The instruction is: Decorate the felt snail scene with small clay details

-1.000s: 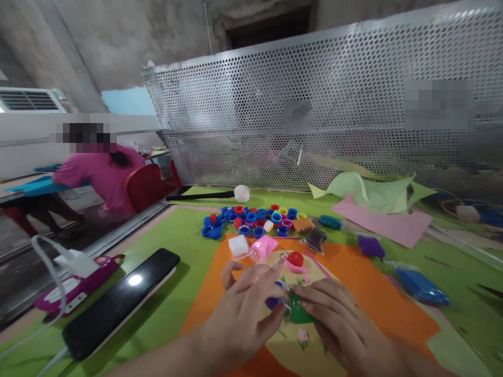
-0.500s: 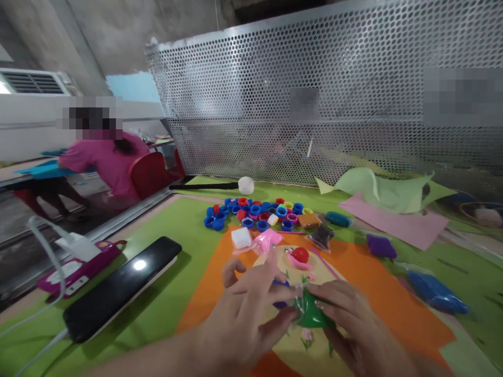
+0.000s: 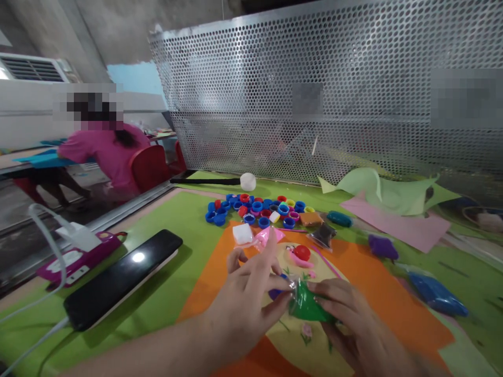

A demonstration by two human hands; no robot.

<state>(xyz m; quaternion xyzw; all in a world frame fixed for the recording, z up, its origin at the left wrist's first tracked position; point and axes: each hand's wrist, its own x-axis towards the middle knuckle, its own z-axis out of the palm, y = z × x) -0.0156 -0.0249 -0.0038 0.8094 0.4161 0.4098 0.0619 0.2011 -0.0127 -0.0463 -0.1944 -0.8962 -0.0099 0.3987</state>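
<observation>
A clear plastic bag of green modelling clay (image 3: 308, 305) is between my two hands. My left hand (image 3: 245, 298) pinches the bag's clear edge between thumb and a finger, its index finger pointing up and away. My right hand (image 3: 351, 314) grips the clay-filled end, fingers on top; its thumb is mostly hidden. Beneath the bag lies a pale yellow rounded sheet (image 3: 288, 348) with small green sprigs and pink flower shapes. A red ball shape (image 3: 302, 253) sits on a pink curved piece (image 3: 301, 262) at its far end. Something blue (image 3: 276, 294) is partly covered by my left fingers.
Several bottle caps (image 3: 257, 206) cluster beyond the orange sheet (image 3: 212, 272). Bagged clay in white (image 3: 242, 233), pink (image 3: 269, 236), black (image 3: 324, 234), purple (image 3: 382, 246) and blue (image 3: 436, 293) lies around. A black power bank (image 3: 123, 277) and purple power strip (image 3: 84, 262) are left. A perforated metal panel (image 3: 275, 68) stands behind.
My left hand's pinch on the bag's edge has shifted slightly left and the green clay now shows more widely between the hands. The view has tilted a little.
</observation>
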